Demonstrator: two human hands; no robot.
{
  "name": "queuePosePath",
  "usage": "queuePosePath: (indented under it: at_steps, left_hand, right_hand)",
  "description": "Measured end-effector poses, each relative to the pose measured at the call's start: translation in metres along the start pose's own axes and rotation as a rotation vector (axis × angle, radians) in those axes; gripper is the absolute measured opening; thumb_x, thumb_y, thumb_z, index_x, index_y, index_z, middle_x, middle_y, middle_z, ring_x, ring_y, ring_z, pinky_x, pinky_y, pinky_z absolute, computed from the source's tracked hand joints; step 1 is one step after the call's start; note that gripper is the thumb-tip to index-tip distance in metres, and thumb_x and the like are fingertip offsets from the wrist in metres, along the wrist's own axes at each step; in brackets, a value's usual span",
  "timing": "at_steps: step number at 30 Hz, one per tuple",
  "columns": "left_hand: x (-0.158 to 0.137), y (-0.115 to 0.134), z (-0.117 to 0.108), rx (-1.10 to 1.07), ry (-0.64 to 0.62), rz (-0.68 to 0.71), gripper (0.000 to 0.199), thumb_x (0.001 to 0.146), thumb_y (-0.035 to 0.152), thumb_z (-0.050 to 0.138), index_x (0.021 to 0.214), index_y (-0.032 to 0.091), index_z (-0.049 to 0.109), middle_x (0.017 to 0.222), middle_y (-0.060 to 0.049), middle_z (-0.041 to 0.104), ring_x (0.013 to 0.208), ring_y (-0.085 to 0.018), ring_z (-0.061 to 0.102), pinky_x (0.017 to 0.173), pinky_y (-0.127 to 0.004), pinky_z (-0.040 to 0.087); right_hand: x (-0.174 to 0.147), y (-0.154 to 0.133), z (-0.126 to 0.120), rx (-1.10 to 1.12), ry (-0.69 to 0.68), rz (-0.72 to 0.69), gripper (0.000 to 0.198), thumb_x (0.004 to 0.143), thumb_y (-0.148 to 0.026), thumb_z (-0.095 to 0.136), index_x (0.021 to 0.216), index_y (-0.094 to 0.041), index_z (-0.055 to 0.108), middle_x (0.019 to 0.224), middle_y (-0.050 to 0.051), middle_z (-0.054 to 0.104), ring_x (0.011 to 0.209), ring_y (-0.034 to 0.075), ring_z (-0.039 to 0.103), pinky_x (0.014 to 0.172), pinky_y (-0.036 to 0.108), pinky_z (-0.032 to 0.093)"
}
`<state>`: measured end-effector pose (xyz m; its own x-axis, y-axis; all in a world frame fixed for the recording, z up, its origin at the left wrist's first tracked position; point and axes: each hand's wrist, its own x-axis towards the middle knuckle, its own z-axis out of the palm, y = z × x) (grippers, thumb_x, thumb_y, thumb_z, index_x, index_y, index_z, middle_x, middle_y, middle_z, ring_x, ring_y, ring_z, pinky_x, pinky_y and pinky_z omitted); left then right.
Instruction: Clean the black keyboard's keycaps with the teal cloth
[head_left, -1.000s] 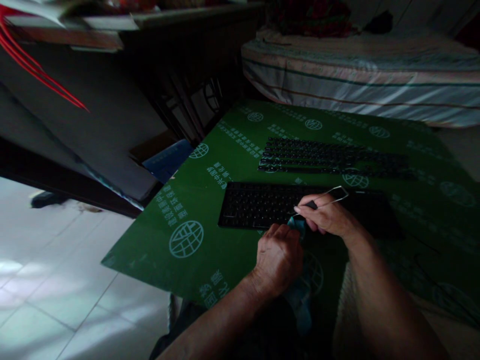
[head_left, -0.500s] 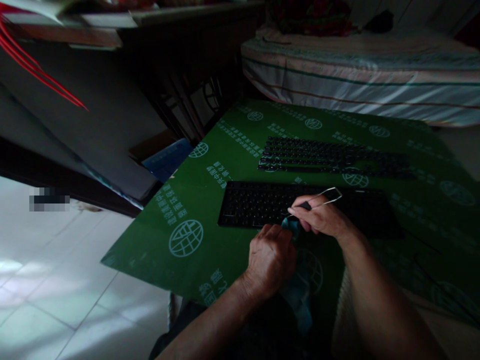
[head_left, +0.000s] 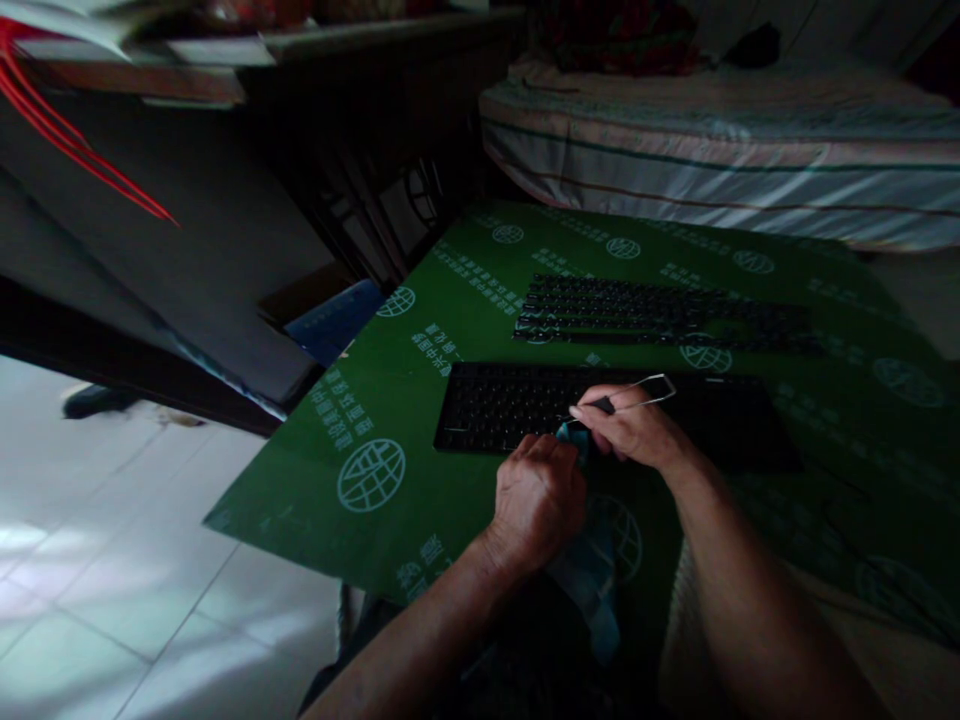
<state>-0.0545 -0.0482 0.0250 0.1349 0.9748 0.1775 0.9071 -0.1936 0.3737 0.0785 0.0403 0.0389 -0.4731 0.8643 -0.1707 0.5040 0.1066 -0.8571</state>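
A black keyboard (head_left: 487,400) lies flat on the green board, its keycaps off over at least the left part. My right hand (head_left: 637,432) is closed round the black grip of a wire keycap puller (head_left: 603,405), whose bent wire loop sticks out behind the fingers. The puller's front tips are too dark to make out. Just left of it, my left hand (head_left: 536,500) is clenched on a teal cloth (head_left: 600,590). One end of the cloth pokes up between the hands by the keyboard's front edge, and the remainder hangs down below.
Loose keycaps (head_left: 622,300) sit in rows behind the keyboard. The green board (head_left: 315,450) has printed globes and lettering. A bed (head_left: 712,150) stands beyond it, and a dark table (head_left: 360,80) on the left. A thin black cable (head_left: 885,570) trails at the right.
Both hands, with the puller and the cloth, have shifted very slightly left in view. The keyboard and keycap rows look unchanged.
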Motion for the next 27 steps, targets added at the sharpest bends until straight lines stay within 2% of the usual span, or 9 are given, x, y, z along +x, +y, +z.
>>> queuePosePath:
  at_steps: [10,20,27]
  left_hand:
    - [-0.007,0.009,0.003,-0.025,-0.033,0.033,0.01,0.075,0.014,0.047,0.071,0.018,0.056,0.072,-0.003,0.058,0.07,-0.017,0.052,0.065,-0.028,0.044]
    - [0.004,0.014,0.01,-0.019,-0.011,0.048,0.01,0.077,0.015,0.047,0.071,0.017,0.055,0.073,-0.003,0.058,0.071,-0.018,0.053,0.067,-0.028,0.045]
    - [-0.001,0.015,0.008,-0.028,-0.028,0.055,0.009,0.075,0.013,0.048,0.072,0.018,0.055,0.072,-0.003,0.057,0.07,-0.017,0.052,0.064,-0.028,0.044]
  right_hand:
    - [-0.004,-0.001,-0.01,-0.016,-0.121,0.037,0.023,0.079,-0.037,0.05,0.069,-0.016,0.055,0.038,-0.006,0.046,0.029,0.007,0.038,0.031,0.016,0.027]
    - [-0.002,0.006,-0.015,-0.008,-0.017,0.03,0.025,0.078,-0.039,0.051,0.073,-0.015,0.057,0.039,-0.005,0.047,0.029,0.007,0.038,0.032,0.017,0.029]
    - [-0.003,0.008,-0.016,-0.003,-0.09,0.04,0.023,0.078,-0.038,0.051,0.07,-0.016,0.056,0.038,-0.006,0.047,0.028,0.007,0.038,0.031,0.017,0.028]
